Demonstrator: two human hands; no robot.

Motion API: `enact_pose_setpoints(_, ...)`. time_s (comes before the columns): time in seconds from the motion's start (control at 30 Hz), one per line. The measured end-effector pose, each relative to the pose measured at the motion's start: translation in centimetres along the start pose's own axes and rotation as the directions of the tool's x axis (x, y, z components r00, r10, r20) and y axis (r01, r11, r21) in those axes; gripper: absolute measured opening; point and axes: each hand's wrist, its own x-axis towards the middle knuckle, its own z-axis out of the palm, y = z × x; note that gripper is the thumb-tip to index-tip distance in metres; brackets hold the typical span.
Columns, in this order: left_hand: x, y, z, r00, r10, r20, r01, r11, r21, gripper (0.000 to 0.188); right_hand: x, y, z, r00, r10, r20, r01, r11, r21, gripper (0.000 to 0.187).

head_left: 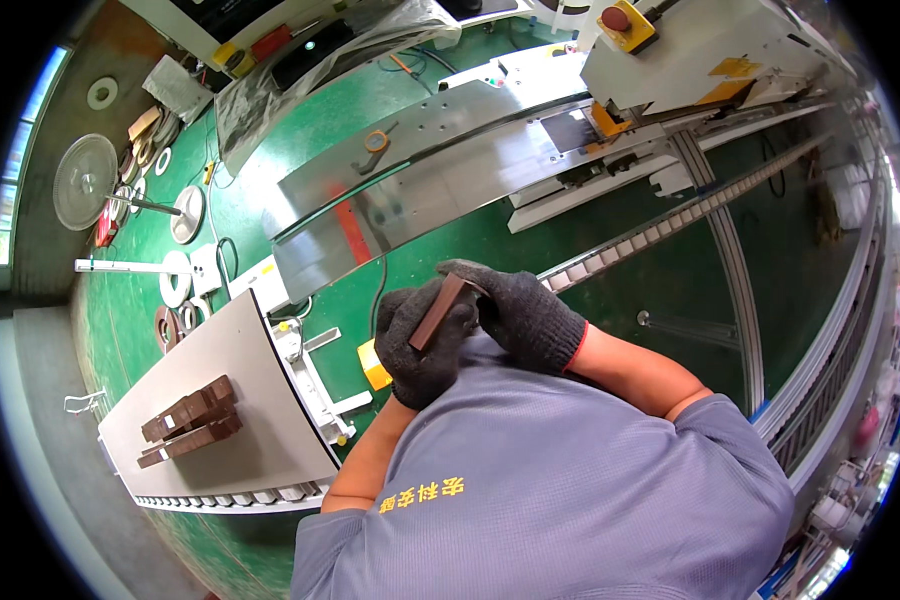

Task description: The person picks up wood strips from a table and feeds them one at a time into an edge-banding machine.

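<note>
In front of my chest I hold a short, flat brown strip [437, 313], tilted, its wood-like face showing. My left hand [407, 348], in a dark knitted glove, is closed around its lower part. My right hand [532, 322], gloved the same way with a red cuff edge, has its fingers bent over the upper end; the fingertips there are partly hidden. On a grey board-topped table [270, 400] to my left lies a small pile of similar brown strips [192, 420].
Ahead stands a long metal machine bed [440, 210] with a red stripe and an orange-ringed knob [375, 141]. A red stop button [616, 18] sits on its housing. A roller rail [650, 235] runs right. A fan [85, 182] and tape rolls [175, 280] stand far left.
</note>
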Motion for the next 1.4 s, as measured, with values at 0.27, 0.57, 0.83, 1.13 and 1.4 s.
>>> enact_pose_setpoints(0.27, 0.2, 0.3, 1.0, 0.990, 0.087, 0.108, -0.084, 0.996, -0.031, 0.036, -0.3, -0.3, -1.0, 0.999, 0.040, -0.023, -0.040, 0.999, -0.037, 0.060)
enact_pose_setpoints(0.57, 9.1, -4.4, 4.4, 0.809, 0.147, 0.568, -0.065, 0.985, -0.162, 0.042, 0.8, 0.2, -6.1, 0.997, 0.064, 0.030, -0.051, 0.947, -0.318, 0.083)
enact_pose_setpoints(0.83, 7.5, -7.6, 14.0, 0.825, -0.131, 0.549, 0.304, 0.923, -0.237, 0.044, 0.7, 17.1, -6.7, 0.650, 0.599, -0.468, -0.029, 0.635, 0.772, 0.065)
enact_pose_setpoints(1.13, 5.4, -11.7, 23.7, 0.771, -0.149, 0.619, 0.312, 0.936, -0.164, 0.044, 4.3, 25.8, -3.5, 0.273, 0.253, -0.928, -0.237, 0.953, 0.190, 0.080)
enact_pose_setpoints(1.4, 4.6, -11.2, 28.1, 0.653, -0.200, 0.731, 0.503, 0.835, -0.221, 0.033, 3.4, 29.6, -5.6, 0.405, 0.482, -0.777, 0.210, 0.778, 0.592, 0.075)
